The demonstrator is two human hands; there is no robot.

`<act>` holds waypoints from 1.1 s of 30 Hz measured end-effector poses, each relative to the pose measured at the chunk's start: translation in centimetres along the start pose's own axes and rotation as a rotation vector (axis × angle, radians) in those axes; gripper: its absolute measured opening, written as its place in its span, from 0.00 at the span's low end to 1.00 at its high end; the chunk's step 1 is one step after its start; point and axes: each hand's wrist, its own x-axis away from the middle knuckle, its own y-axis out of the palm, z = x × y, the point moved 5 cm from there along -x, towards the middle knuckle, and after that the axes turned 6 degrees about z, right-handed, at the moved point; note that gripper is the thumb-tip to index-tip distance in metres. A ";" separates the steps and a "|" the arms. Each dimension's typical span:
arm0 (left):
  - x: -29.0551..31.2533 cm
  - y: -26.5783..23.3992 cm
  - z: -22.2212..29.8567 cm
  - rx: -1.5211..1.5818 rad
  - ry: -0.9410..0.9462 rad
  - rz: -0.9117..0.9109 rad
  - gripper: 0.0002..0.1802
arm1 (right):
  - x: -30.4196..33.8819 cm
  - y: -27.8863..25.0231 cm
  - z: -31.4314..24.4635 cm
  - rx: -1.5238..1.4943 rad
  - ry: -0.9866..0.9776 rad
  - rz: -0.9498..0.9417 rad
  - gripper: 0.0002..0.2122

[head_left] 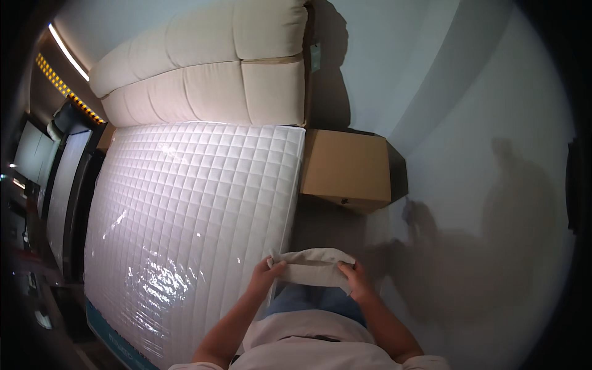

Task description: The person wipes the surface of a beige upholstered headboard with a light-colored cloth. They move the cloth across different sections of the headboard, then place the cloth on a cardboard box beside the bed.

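A folded beige cloth (313, 275) is stretched between my two hands, in front of my body. My left hand (266, 272) pinches its left end, the thumb lying on top. At the other end, my right hand (357, 279) grips the cloth in the same way. The cloth sags slightly in the middle, and a fold along its upper side gapes a little. Left of my hands lies a white quilted mattress (203, 185) under shiny clear plastic; its edge runs close to my left hand.
A padded cream headboard (209, 80) rises behind the mattress, with a small tag (315, 57) hanging at its right end. Beside the bed stands a tan box-shaped piece (346, 165). A pale wall (481, 185) closes the right side. Another bed (65, 185) is at far left.
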 end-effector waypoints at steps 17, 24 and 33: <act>-33.6 11.0 -2.5 -0.037 -0.138 0.147 0.23 | -37.9 -8.8 -5.5 0.597 0.079 -0.121 0.28; -45.7 14.1 2.7 -0.804 0.145 0.449 0.33 | -48.4 -6.8 -12.6 0.761 -0.306 0.345 0.24; -50.4 18.9 5.5 -1.389 0.545 -0.017 0.37 | -50.2 2.5 -13.0 1.218 -0.776 0.072 0.25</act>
